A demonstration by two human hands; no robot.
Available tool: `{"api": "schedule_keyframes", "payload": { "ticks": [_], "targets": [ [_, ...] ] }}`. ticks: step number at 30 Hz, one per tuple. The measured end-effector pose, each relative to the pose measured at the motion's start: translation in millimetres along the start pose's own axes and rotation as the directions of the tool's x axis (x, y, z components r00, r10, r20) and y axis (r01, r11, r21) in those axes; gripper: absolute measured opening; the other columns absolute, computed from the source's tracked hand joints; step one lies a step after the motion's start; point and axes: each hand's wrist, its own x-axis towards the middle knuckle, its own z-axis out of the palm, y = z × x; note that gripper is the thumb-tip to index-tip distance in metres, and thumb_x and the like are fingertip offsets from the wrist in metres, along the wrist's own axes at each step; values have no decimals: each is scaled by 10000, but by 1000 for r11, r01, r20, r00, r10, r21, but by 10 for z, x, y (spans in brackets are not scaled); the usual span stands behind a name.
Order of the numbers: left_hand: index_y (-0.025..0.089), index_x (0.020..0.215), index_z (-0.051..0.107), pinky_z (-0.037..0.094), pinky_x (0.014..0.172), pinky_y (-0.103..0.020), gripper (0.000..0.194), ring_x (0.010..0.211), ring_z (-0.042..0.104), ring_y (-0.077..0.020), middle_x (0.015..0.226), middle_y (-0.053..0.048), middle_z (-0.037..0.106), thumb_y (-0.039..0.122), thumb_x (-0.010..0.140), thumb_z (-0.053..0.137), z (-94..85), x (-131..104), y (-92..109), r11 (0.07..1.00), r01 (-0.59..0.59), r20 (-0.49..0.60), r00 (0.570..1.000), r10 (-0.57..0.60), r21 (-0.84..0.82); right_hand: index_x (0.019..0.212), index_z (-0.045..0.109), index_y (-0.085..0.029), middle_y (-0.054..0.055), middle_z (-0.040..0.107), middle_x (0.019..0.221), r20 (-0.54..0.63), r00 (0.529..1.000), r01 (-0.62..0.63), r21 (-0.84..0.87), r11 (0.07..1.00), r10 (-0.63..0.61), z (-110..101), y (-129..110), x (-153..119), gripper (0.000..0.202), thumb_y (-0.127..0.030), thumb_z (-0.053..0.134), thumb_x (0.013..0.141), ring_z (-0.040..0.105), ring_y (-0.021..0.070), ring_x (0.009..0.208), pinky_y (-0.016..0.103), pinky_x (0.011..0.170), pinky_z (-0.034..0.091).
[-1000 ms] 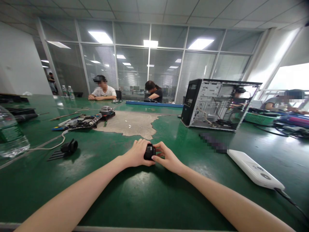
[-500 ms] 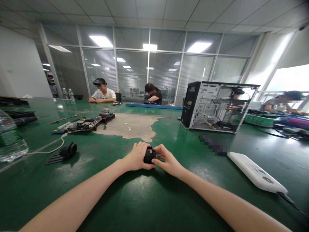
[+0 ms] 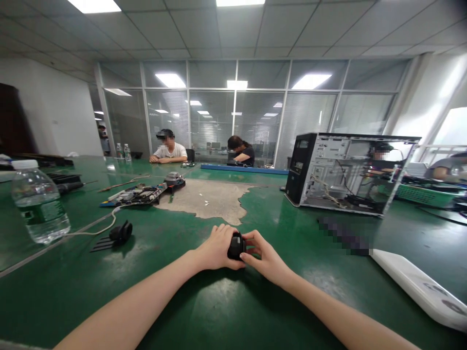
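Both my hands meet over the green tabletop around a small black rounded object (image 3: 237, 247) whose kind I cannot make out. My left hand (image 3: 218, 249) wraps its left side, with the thumb under the near edge. From the right, my right hand (image 3: 263, 257) pinches it between thumb and fingertips. Much of the object is hidden by the fingers. To the left lies a black part with a round collar and flat prongs (image 3: 116, 236). Beyond it is a circuit board (image 3: 136, 195) with a cooler-like piece (image 3: 174, 181) at its far end.
An opened computer case (image 3: 343, 170) stands at right, near a white power-strip-like block (image 3: 419, 287) and a blurred dark strip (image 3: 343, 236). A water bottle (image 3: 39, 204) and white cable (image 3: 93, 232) are at left. People sit across the table, behind a blue bar (image 3: 244, 169).
The camera view has swung up and to the left, so everything appears lower and further right. Both hands keep the same hold on the black object.
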Motion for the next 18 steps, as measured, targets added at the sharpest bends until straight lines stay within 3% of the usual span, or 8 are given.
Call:
{"api": "schedule_keyframes", "payload": {
  "ticks": [7, 10, 18],
  "targets": [
    [167, 1031, 405, 318, 758, -355, 687, 861, 431, -226, 929, -54, 483, 578, 526, 625, -3, -3, 6, 1000, 27, 8, 1000, -26, -15, 919, 459, -194, 44, 539, 954, -70, 996, -52, -13, 999, 51, 11, -9, 36, 199, -281, 527, 753, 542, 177, 919, 327, 774, 463],
    [172, 1020, 420, 325, 754, -357, 686, 856, 437, -229, 924, -58, 481, 594, 517, 619, -19, -6, 16, 999, 48, 17, 999, -48, -16, 991, 439, -205, 58, 540, 999, -47, 995, -86, 1, 996, 86, 13, -6, 46, 264, -293, 521, 756, 556, 183, 899, 344, 769, 470],
    [166, 1037, 419, 330, 767, -368, 726, 876, 446, -242, 948, -75, 487, 609, 500, 622, -39, -18, 29, 997, 80, 17, 997, -79, -10, 910, 461, -201, 64, 555, 966, -5, 999, -53, -14, 999, 53, 24, -92, 42, 207, -311, 527, 749, 553, 203, 919, 347, 787, 471]
  ]
}}
